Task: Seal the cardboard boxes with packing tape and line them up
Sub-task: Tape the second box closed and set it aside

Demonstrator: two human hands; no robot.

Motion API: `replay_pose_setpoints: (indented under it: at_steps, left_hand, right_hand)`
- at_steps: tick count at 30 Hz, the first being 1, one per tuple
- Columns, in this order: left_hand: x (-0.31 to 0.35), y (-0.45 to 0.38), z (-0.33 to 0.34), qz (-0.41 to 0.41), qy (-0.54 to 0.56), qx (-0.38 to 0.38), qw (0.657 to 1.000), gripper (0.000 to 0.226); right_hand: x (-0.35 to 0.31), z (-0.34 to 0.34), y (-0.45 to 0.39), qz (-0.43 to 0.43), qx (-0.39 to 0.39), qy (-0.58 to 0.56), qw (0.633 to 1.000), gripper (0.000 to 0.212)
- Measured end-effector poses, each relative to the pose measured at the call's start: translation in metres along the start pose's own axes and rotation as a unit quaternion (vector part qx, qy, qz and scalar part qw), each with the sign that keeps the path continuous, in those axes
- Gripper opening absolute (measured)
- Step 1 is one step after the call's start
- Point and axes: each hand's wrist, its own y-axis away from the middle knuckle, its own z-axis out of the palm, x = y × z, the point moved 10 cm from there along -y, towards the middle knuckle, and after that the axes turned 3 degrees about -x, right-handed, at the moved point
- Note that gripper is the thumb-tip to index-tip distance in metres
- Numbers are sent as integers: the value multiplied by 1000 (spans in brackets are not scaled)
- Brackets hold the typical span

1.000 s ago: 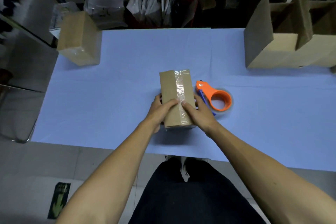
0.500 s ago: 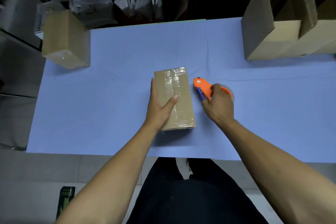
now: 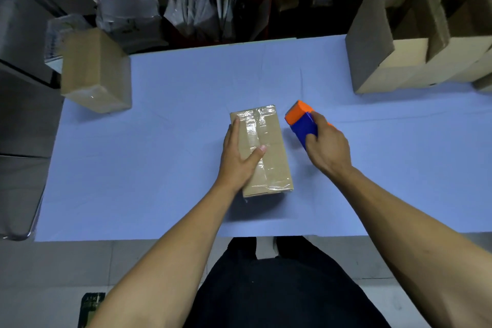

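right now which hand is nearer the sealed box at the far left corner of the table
Left. The left hand lies flat on the taped box at the table's middle, on the side toward the corner box. The right hand holds the tape dispenser, farther right.

right hand (image 3: 328,147) hides most of tape dispenser (image 3: 302,121).
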Motion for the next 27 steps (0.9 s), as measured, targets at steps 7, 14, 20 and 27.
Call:
replay_pose_setpoints:
  at_steps: [7, 14, 20, 27]
  left_hand:
    - [19, -8, 1, 11, -128, 13, 992, 88]
    - [45, -43, -2, 66, -302, -136, 941, 112]
    - [42, -25, -7, -2, -358, 28, 933, 103]
    - [45, -20, -11, -26, -355, 50, 933, 99]
  right_hand:
    - [-16, -20, 3, 51, -28, -97, 994, 48]
    - [-22, -36, 13, 38, -39, -51, 997, 48]
    - [-43, -53, 14, -14, -77, 26, 997, 73]
    - [-102, -73, 10, -135, -66, 124, 981, 65]
